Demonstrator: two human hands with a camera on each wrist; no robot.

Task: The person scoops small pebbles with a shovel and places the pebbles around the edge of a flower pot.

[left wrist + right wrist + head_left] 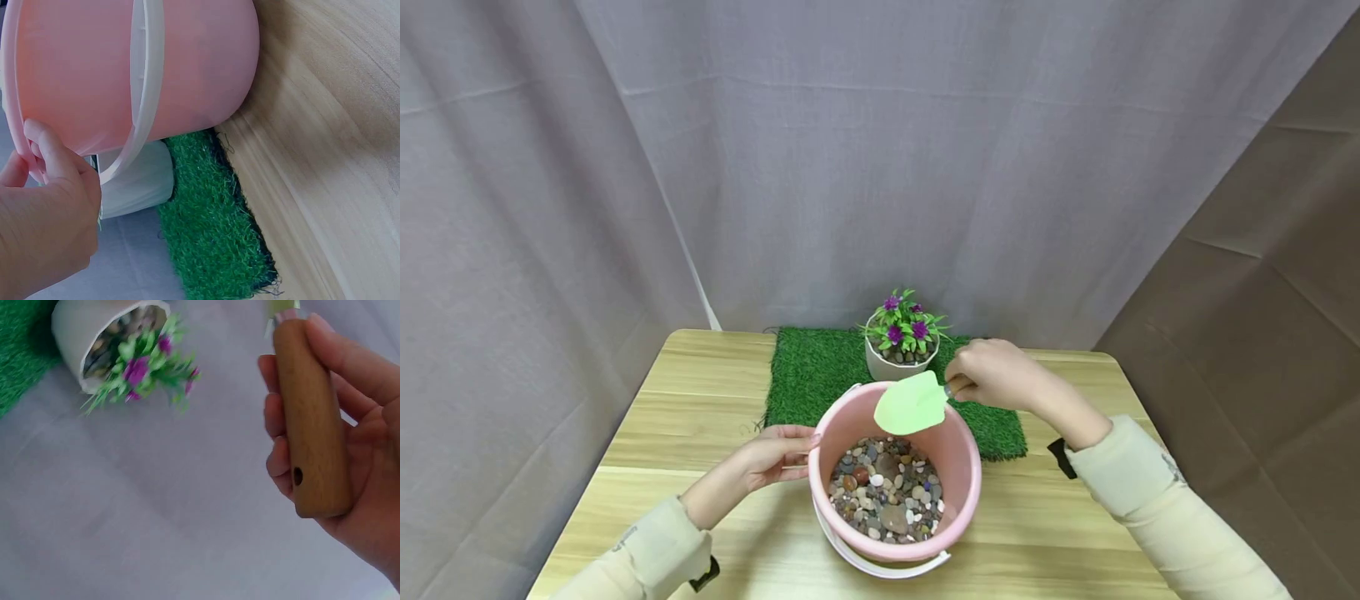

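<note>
One smooth, rounded wooden trowel handle

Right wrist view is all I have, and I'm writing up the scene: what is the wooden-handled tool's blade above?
Observer: In the head view, the light green trowel blade appears over the pink bucket, towards its far rim.
Operator: What's inside?
Observer: Mixed pebbles cover the bottom.
Operator: Anything steadying it?
Observer: The left hand pinches its rim.
</note>
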